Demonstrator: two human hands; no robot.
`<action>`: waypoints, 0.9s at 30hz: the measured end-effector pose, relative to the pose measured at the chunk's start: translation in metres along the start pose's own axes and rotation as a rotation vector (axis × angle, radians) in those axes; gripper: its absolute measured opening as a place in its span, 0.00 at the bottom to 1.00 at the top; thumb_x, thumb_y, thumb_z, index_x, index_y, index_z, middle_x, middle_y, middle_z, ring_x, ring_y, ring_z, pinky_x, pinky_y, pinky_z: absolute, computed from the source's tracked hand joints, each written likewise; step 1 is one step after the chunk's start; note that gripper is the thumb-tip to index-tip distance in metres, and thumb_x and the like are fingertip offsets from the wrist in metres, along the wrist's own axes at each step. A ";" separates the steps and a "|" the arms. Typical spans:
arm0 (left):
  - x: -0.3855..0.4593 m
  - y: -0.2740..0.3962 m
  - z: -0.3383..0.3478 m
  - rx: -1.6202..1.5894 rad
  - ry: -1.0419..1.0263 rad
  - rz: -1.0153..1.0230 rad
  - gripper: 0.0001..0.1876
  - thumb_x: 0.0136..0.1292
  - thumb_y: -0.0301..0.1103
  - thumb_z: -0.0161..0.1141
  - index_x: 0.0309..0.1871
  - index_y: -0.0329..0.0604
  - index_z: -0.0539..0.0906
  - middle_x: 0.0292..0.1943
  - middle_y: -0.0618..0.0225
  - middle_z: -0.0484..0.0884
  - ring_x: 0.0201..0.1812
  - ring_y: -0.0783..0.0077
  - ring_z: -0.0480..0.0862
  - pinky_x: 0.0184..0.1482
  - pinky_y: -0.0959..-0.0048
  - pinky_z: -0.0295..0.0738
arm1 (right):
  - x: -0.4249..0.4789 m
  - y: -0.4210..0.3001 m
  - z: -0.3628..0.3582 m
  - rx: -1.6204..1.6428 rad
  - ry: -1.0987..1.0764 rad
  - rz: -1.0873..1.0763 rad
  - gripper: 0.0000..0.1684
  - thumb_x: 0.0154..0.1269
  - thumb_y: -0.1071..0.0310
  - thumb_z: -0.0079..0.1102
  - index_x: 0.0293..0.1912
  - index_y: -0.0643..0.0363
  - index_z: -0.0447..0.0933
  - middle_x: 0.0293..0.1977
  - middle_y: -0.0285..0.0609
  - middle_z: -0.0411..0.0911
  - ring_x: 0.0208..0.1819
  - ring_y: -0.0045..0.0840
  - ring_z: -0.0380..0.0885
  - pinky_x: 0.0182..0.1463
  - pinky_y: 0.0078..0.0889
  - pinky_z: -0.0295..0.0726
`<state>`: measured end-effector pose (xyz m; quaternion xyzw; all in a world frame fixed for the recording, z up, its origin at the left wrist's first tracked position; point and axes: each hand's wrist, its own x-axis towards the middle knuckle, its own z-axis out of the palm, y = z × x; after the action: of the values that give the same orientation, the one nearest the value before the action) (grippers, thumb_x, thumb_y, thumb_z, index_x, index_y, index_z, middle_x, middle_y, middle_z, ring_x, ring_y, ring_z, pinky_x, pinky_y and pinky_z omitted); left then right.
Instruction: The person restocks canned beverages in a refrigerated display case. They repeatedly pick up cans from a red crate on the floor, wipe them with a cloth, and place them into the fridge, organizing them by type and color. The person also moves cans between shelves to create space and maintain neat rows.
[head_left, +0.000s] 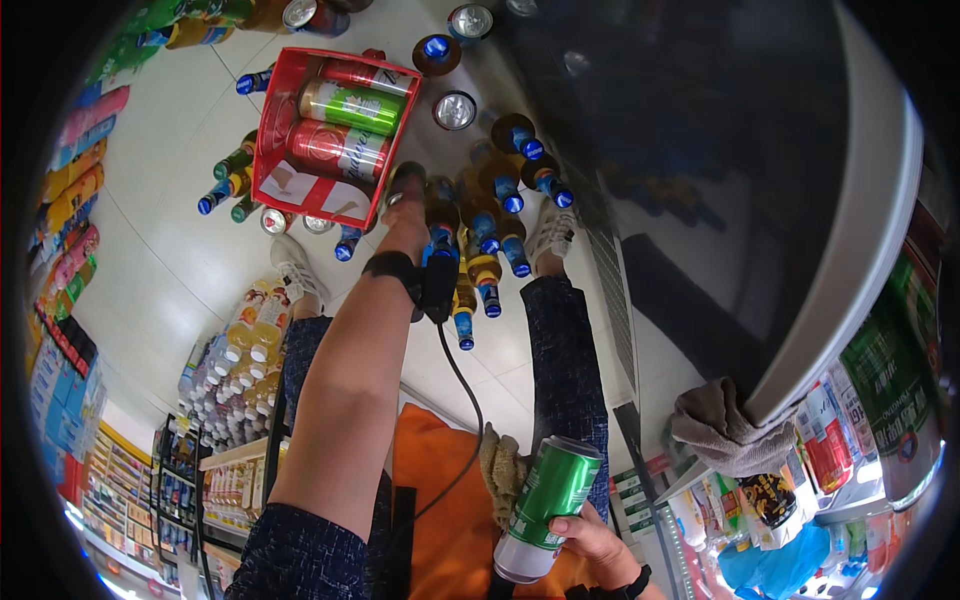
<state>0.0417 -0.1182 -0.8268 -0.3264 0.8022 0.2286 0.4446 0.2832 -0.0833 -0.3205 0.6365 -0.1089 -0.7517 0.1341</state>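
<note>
A green and silver drink can (546, 510) is gripped in my right hand (600, 541), tilted in front of my lap. My left hand (406, 210) reaches down to a dark can (406, 182) among bottles on the floor; the fingers are partly hidden, and the can seems to be within them. Just left of that hand, a red open carton (264, 161) holds several cans lying on their sides, red and white ones (337, 148) and a green one (352, 106). Brown bottles with blue caps (487, 225) stand right of the left hand.
More bottles (225, 184) and cans (454, 110) stand around the carton. A dark glass door (720, 187) fills the right side, with a brown cloth (731, 427) over its edge and a stocked fridge shelf (847, 510) below. Packed juice bottles (251, 330) stand at the left. A cable hangs from my left wrist.
</note>
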 end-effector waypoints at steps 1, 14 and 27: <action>0.002 0.000 0.001 -0.081 0.010 -0.004 0.46 0.45 0.62 0.73 0.63 0.39 0.75 0.61 0.56 0.79 0.59 0.57 0.80 0.60 0.66 0.74 | -0.001 -0.001 -0.001 -0.010 0.022 -0.004 0.49 0.51 0.59 0.74 0.66 0.63 0.58 0.51 0.47 0.76 0.53 0.33 0.78 0.60 0.38 0.78; -0.125 0.017 -0.058 -0.039 0.023 0.166 0.31 0.48 0.59 0.70 0.47 0.41 0.87 0.48 0.54 0.86 0.50 0.50 0.84 0.56 0.57 0.71 | -0.010 0.012 0.015 -0.203 0.028 -0.154 0.42 0.50 0.57 0.73 0.60 0.65 0.67 0.48 0.47 0.78 0.46 0.33 0.81 0.50 0.35 0.82; -0.290 0.005 -0.273 -0.536 -0.832 0.136 0.39 0.52 0.34 0.73 0.65 0.28 0.67 0.52 0.53 0.79 0.47 0.63 0.83 0.49 0.69 0.82 | -0.039 0.015 0.083 -0.218 -0.016 -0.181 0.42 0.46 0.59 0.75 0.59 0.64 0.70 0.47 0.48 0.80 0.46 0.38 0.82 0.54 0.45 0.83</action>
<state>-0.0021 -0.2011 -0.4395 -0.2570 0.4892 0.5662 0.6115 0.2088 -0.0851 -0.2656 0.6194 0.0301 -0.7731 0.1333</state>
